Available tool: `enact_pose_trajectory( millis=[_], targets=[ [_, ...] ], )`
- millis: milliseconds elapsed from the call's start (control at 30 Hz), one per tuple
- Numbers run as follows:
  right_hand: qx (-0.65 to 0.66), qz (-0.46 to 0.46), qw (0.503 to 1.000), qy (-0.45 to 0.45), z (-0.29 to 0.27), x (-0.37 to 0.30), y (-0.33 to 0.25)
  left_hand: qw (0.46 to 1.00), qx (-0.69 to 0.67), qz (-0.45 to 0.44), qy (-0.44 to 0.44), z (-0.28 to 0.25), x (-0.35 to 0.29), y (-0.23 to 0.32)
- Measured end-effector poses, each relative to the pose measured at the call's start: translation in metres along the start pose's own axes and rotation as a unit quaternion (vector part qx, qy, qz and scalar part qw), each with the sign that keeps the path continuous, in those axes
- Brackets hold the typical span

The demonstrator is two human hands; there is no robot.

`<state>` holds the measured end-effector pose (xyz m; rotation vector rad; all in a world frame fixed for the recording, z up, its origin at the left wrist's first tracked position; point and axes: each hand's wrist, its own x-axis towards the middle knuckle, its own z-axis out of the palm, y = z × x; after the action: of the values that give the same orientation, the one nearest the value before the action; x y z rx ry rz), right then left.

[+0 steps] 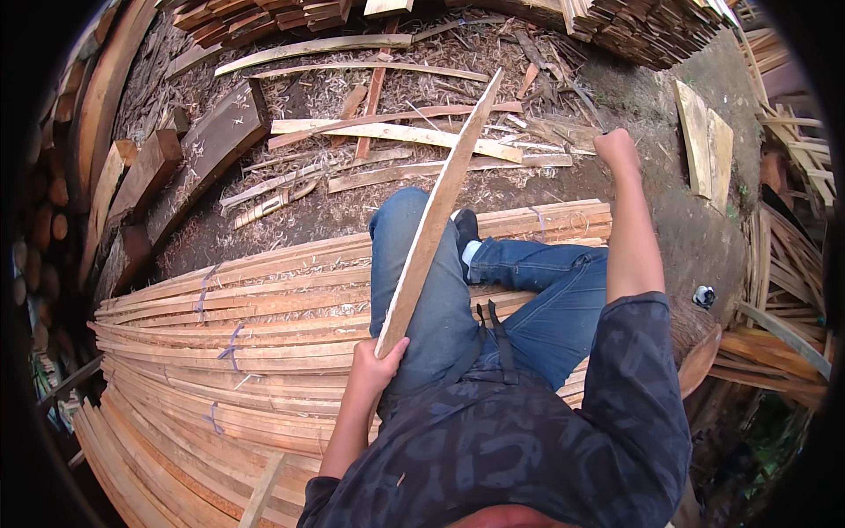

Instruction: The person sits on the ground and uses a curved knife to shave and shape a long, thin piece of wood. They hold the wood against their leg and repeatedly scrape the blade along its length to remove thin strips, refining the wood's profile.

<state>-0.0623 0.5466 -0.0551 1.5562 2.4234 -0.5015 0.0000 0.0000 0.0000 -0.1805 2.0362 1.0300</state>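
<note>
Apparently midway: tied bundles look done at left; the left hand grips a rough-edged slat above the left thigh, the right hand a thin tool.

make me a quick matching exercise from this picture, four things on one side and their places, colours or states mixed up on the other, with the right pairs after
Things
1. left hand
2. right hand
3. jeans
4. ties

Places, colours, states
A. blue
B. around bundled strips
C. closed, out to the side and apart from the plank
D. gripping the plank's near end

Right pairs
1-D
2-C
3-A
4-B
</note>
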Motion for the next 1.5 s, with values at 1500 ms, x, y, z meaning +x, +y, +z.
enact_pose_trajectory(
  millis=[1500],
  targets=[
    [-0.016, -0.228, 0.973, 0.031, -0.028, -0.111, -0.102, 0.961, 0.215, 0.133, 0.109, 0.031, -0.028, 0.017]
  ],
)
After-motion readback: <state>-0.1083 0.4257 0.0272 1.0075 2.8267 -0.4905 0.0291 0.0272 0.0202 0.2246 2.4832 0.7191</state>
